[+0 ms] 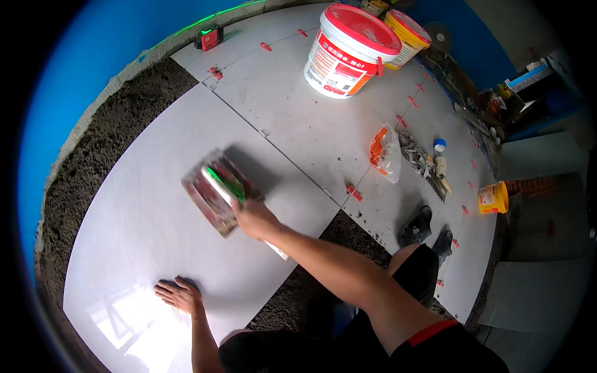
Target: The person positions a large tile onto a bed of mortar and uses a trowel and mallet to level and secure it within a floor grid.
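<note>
A large pale floor tile [143, 205] spreads out before me, its surface shiny at the lower left. My right hand [256, 219] is closed round the white and green handle of a rectangular, reddish-brown float [208, 202]. The float is over the middle of the tile and blurred by motion; I cannot tell whether it touches the surface. My left hand [180, 296] lies flat on the same tile, nearer to me, with its fingers spread. Dark mortar [106, 118] borders the tile along the blue wall.
Farther off, a red-lidded white bucket [342, 59] stands on laid tiles beside a yellow bucket [404, 40]. Red levelling clips [353, 191] sit along the joints. A laser level [211, 38] is by the wall. At right are a plastic bag [387, 152] and a small yellow tub [493, 198].
</note>
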### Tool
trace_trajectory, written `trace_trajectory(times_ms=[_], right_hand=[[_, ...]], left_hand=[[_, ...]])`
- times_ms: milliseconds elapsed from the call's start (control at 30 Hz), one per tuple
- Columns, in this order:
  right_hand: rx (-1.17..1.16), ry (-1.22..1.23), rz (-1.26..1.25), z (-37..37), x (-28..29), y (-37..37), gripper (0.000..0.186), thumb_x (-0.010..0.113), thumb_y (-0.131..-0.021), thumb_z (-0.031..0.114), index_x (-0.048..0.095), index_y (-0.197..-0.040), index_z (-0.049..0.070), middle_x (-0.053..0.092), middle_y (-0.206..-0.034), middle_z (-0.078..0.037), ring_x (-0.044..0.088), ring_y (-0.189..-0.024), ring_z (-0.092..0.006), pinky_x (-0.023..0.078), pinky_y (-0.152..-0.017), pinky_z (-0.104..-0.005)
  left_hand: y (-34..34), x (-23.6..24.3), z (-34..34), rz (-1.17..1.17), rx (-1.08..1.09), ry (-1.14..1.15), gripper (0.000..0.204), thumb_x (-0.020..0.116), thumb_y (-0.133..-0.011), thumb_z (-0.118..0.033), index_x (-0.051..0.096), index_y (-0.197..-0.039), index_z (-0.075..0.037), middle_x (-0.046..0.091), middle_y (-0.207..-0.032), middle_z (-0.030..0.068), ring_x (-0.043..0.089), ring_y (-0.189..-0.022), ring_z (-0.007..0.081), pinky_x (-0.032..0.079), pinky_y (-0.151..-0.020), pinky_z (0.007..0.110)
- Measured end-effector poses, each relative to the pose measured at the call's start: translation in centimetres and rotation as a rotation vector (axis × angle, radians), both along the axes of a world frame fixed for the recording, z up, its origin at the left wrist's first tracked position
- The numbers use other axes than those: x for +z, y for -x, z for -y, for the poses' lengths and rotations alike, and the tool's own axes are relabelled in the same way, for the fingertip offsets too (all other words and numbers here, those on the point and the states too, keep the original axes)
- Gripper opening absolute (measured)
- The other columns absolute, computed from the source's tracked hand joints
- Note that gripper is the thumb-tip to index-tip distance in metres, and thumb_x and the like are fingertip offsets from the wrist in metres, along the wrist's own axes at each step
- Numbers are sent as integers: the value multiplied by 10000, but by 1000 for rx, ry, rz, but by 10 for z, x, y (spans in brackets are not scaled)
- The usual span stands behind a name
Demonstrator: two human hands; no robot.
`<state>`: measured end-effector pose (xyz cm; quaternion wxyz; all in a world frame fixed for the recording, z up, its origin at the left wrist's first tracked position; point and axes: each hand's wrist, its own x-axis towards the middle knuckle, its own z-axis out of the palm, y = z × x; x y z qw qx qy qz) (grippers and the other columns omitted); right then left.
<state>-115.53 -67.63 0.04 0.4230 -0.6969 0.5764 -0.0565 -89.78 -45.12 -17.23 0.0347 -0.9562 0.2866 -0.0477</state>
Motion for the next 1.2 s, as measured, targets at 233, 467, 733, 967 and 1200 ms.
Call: trace_trajectory(times_ms=[233, 467, 733, 967, 1200], right_hand=[[-58, 310, 333, -77, 114, 39, 378, 535, -959, 369, 523, -963, -9, 618, -651, -209, 650, -662, -420, 523, -565, -470], [-50, -221, -57, 6, -17, 23, 731, 319, -974, 595, 579, -1066, -82, 649, -805, -277, 641, -761, -454, 505, -688, -506], [75, 379, 311, -35, 140, 5, 383, 528, -956, 397, 535, -981, 15, 636, -652, -202, 646, -602, -396, 519, -550, -481], [-22, -93, -176, 8, -29, -12, 654, 398, -967, 548, 650, -885, -50, 667, -832, -271, 650, -828, -460, 514, -735, -520], [-72, -219, -163, 65, -28, -54, 737, 359, -957, 596, 668, -926, -73, 664, -850, -296, 663, -828, -446, 531, -746, -510]], left_hand=[[-35, -5, -17, 102, 13, -1, 689, 251, -1017, -456, 166, -1506, 22, 143, -1563, 258, 148, -1454, 394, 152, -1176, 482], [1, 9, 12, -21, 9, -49, 671, 263, -1016, -429, 178, -1503, 24, 146, -1563, 253, 141, -1455, 395, 155, -1175, 483], [-22, 4, -4, 53, 32, -33, 668, 268, -1015, -414, 177, -1497, 39, 142, -1558, 271, 136, -1455, 399, 149, -1176, 484], [-17, 9, -1, 45, -19, 30, 673, 276, -1004, -387, 164, -1488, 67, 122, -1545, 309, 127, -1440, 450, 113, -1175, 516], [12, 53, 46, -121, -207, 117, 736, 423, -940, -324, 136, -1488, 74, 94, -1564, 281, 46, -1461, 428, 44, -1181, 510]])
